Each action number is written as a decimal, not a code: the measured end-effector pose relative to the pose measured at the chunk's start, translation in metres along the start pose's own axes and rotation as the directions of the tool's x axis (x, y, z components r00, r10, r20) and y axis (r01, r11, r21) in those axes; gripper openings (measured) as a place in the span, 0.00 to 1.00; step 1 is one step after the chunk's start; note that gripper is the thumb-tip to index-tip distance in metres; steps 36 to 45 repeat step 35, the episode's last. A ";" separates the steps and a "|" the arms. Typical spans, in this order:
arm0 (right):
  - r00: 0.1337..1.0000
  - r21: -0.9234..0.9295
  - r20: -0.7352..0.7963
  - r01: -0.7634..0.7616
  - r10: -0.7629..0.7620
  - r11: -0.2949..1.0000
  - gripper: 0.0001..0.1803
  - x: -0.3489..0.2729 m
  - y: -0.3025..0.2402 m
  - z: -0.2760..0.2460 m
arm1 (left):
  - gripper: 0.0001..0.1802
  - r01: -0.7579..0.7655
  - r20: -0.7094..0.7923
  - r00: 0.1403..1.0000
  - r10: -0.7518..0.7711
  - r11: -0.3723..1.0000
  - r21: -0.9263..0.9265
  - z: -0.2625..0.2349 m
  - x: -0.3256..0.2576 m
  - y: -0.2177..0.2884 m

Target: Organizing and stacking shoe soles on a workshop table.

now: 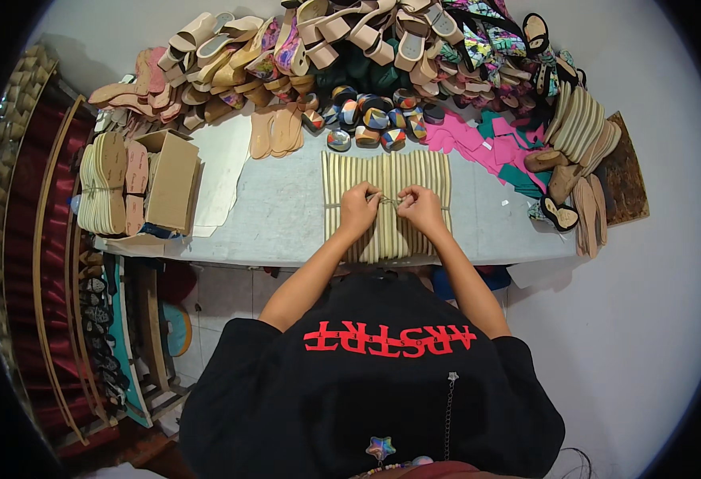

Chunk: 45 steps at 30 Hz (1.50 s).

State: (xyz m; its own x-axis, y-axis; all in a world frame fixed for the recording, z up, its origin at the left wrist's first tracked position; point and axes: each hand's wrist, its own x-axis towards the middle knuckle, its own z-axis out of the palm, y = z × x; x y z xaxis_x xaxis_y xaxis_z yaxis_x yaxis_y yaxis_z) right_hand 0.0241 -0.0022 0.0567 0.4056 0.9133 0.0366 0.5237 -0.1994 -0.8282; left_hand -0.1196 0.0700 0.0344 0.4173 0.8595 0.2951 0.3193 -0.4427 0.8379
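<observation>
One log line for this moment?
left hand: pinching string | right hand: pinching string | bundle of striped soles: on table

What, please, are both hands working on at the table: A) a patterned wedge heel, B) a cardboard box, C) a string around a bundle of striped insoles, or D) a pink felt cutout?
C: the left hand and right hand pinch a string knotted across the bundle of striped insoles.

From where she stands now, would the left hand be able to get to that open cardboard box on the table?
Probably yes. The left hand is busy pinching the string on the striped bundle, but bare table lies between it and the cardboard box, with nothing standing in the way.
</observation>
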 end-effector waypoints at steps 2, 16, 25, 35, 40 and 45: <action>0.999 0.082 0.053 0.005 -0.009 0.997 0.11 -0.003 -0.007 -0.003 | 0.06 0.048 0.025 0.999 -0.046 0.997 -0.061 -0.001 0.002 -0.001; 0.951 -0.309 0.242 0.266 -0.195 0.913 0.05 0.009 -0.008 0.010 | 0.05 0.278 0.281 0.939 -0.200 0.920 -0.276 0.006 0.004 -0.008; 0.807 -0.223 0.570 0.329 -0.151 0.918 0.12 0.038 0.009 -0.007 | 0.06 -0.037 0.318 0.944 0.085 0.987 -0.154 -0.011 -0.005 -0.004; 0.749 -0.399 0.660 0.415 -0.059 0.817 0.13 0.057 0.004 -0.003 | 0.05 -0.529 0.519 0.698 0.493 0.844 -0.091 -0.026 0.024 -0.011; 0.749 -0.399 0.660 0.415 -0.059 0.817 0.13 0.057 0.004 -0.003 | 0.05 -0.529 0.519 0.698 0.493 0.844 -0.091 -0.026 0.024 -0.011; 0.749 -0.399 0.660 0.415 -0.059 0.817 0.13 0.057 0.004 -0.003 | 0.05 -0.529 0.519 0.698 0.493 0.844 -0.091 -0.026 0.024 -0.011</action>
